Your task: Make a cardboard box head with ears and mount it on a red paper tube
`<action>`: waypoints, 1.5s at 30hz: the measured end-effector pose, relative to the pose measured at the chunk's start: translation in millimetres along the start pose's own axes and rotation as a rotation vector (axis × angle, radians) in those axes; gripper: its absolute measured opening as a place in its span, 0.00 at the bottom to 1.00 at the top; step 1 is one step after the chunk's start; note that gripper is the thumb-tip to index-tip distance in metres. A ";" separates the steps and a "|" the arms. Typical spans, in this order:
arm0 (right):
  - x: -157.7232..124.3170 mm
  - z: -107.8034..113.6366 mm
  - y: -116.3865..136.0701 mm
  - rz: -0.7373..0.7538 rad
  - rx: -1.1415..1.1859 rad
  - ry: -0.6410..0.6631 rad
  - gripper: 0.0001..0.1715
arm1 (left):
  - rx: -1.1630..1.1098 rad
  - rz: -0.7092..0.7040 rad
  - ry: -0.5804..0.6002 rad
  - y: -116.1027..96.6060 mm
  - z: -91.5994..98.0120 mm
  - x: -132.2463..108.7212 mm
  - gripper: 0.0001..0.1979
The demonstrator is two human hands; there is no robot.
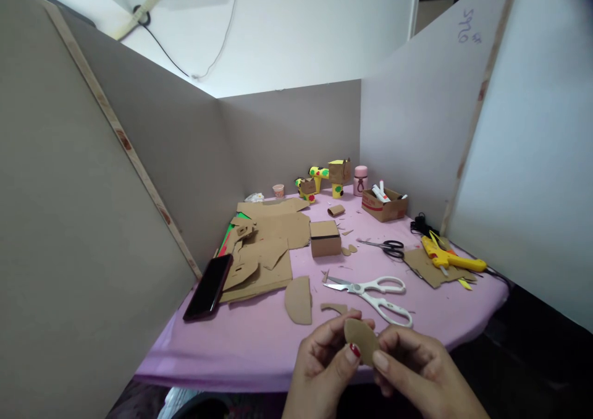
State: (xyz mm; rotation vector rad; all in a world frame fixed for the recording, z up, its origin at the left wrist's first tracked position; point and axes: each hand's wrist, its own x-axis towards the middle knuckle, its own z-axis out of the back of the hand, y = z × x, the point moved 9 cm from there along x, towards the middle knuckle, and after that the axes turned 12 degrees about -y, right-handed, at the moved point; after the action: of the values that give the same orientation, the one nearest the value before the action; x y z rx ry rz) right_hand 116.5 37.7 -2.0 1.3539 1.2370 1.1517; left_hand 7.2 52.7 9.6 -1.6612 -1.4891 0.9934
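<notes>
You hold a small leaf-shaped cardboard piece over the near edge of the table, at six o'clock. Your left hand pinches its left side between thumb and fingers, and your right hand closes thumb and forefinger on its right edge.

The piece looks fully cut out. The face you see is bare, with no glue or colour on it, and it is joined to nothing. Just beyond your hands at twelve o'clock lie the white scissors. At eleven o'clock there is a half-round cutout.

The cardboard sheets at ten o'clock have many shapes taken out of them. A small cardboard box stands mid-table. Far back at twelve o'clock stand yellow spotted figures, which look assembled.

The glue gun rests at two o'clock, well apart from your hands. By this I judge that cutting this piece is done and fixing it is not.
</notes>
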 end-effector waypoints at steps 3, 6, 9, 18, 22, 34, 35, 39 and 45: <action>-2.3 5.7 14.3 0.179 -0.273 -0.065 0.16 | 0.155 -0.120 -0.124 -15.6 7.8 -3.5 0.10; -3.7 6.7 19.5 0.271 -0.396 -0.110 0.15 | 0.184 -0.186 -0.155 -22.3 8.6 -4.3 0.08; -4.2 3.1 24.2 0.362 -0.460 -0.105 0.14 | 0.134 -0.174 -0.158 -17.3 9.7 0.4 0.10; -10.1 -7.0 48.7 0.746 -0.554 -0.176 0.09 | 0.068 -0.118 -0.138 1.7 16.0 14.3 0.10; -26.7 -11.4 68.6 1.113 -0.609 -0.268 0.08 | 0.000 -0.048 -0.148 9.3 20.8 17.0 0.14; -40.5 -28.0 55.1 1.626 -0.964 -0.112 0.18 | 0.043 -0.125 -0.169 4.1 23.2 10.1 0.15; -39.6 -28.2 53.6 1.634 -0.967 -0.093 0.18 | 0.027 -0.118 -0.176 6.0 24.7 11.5 0.16; -35.8 -25.2 46.8 1.650 -0.974 -0.086 0.18 | -0.078 -0.020 -0.206 19.8 31.3 18.2 0.15; -23.1 -18.3 48.1 1.429 -0.766 -0.053 0.12 | -0.101 0.110 -0.235 32.4 36.1 21.1 0.16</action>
State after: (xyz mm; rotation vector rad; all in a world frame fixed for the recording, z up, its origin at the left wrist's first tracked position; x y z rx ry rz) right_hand 102.8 13.0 46.9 1.5263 -0.4894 2.1603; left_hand -8.3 70.2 -37.9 -1.7620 -1.6371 1.2264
